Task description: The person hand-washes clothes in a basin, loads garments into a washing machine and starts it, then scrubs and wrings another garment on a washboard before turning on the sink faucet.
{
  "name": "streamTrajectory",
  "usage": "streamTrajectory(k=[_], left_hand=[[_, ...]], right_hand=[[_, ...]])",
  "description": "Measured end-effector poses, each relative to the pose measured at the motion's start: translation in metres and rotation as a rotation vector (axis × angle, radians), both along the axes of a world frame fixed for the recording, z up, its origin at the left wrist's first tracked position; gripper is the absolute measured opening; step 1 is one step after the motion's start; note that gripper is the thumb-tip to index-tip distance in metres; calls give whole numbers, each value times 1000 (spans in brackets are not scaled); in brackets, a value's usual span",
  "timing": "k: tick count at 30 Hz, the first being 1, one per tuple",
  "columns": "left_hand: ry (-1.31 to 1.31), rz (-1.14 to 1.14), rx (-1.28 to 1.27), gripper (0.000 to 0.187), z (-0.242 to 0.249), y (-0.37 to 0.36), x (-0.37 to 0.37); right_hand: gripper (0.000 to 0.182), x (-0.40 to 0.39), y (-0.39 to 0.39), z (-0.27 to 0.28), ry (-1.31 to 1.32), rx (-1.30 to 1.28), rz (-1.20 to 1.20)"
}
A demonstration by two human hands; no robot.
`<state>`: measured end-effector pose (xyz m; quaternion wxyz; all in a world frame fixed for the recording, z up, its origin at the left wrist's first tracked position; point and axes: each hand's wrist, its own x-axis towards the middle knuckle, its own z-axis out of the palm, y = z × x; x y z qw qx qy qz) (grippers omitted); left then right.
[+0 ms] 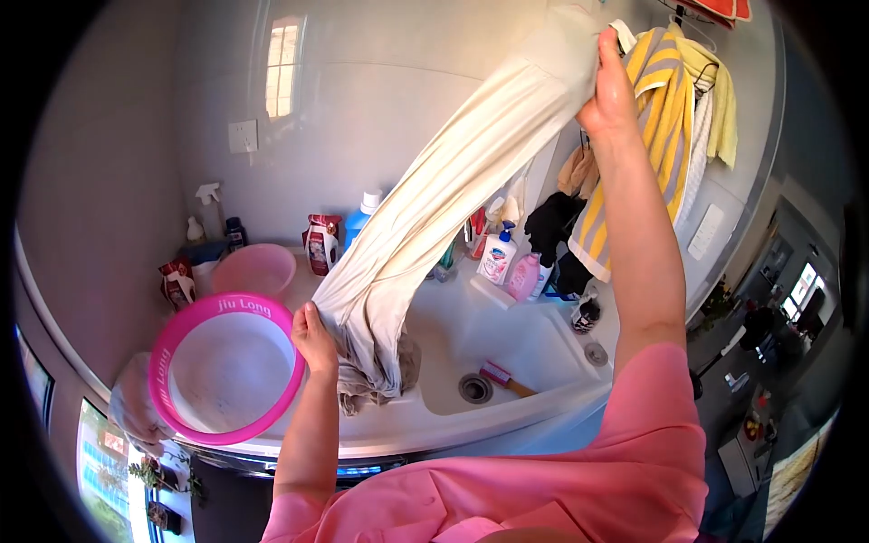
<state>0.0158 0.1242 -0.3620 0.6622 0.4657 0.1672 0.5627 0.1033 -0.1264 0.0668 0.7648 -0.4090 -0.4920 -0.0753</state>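
A long pair of cream trousers [453, 172] is stretched diagonally between my two hands. My right hand [610, 95] is raised at the upper right and closed on the wide upper end. Lower down, my left hand [314, 338] pinches the edge of the fabric next to the pink-rimmed basin [161, 380]. The lower part of the cloth hangs bunched and darker, looking wet, over the left side of the white sink [444, 407]. Where it meets the sink, part of the surface is hidden.
A brush [500, 375] lies by the drain [475, 388]. Behind the sink stand a soap bottle [497, 256], a pink bottle [523, 277] and a blue bottle [358, 222]. A smaller pink basin [256, 271] is at the back left. Striped towels [665, 118] hang right.
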Motion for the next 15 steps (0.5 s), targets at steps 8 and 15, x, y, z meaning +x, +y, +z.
streamTrajectory(k=[8,15], left_hand=[[294,-110,67,24,-13,5,4],[-78,-509,352,54,130,-7,-18]], right_hand=[[42,-20,47,-5,78,-85,158],[48,-31,100,-47,94,-490,305]])
